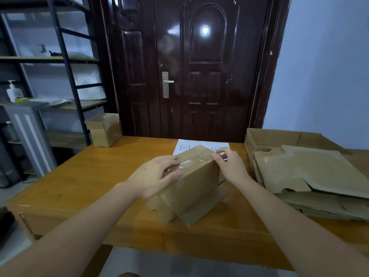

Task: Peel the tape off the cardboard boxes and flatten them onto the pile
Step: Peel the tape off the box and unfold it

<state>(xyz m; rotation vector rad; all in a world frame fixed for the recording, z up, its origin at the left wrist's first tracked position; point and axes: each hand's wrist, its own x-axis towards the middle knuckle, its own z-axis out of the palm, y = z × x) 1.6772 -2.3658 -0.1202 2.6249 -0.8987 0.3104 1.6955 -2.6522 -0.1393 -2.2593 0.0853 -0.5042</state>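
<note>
Box (191, 182) upside down at table (79, 176) centre, flaps splayed. Left hand (153, 176) flat on taped top, fingers spread. Right hand (231, 166) pinches tape (185, 162) end at box's 1 o'clock corner. Flattened pile (311, 176) at 3 o'clock.

Not much to read here, honestly. The only marks are on the white sheet of paper (186, 145) lying on the bench (83, 176) behind the cardboard box (191, 182): two hand-drawn squares with something inside each, but they're too small and partly hidden by the box and the right hand (232, 166), so I can't make out what they say. The pump bottle (13, 92) on the shelf has no legible label either.
</note>
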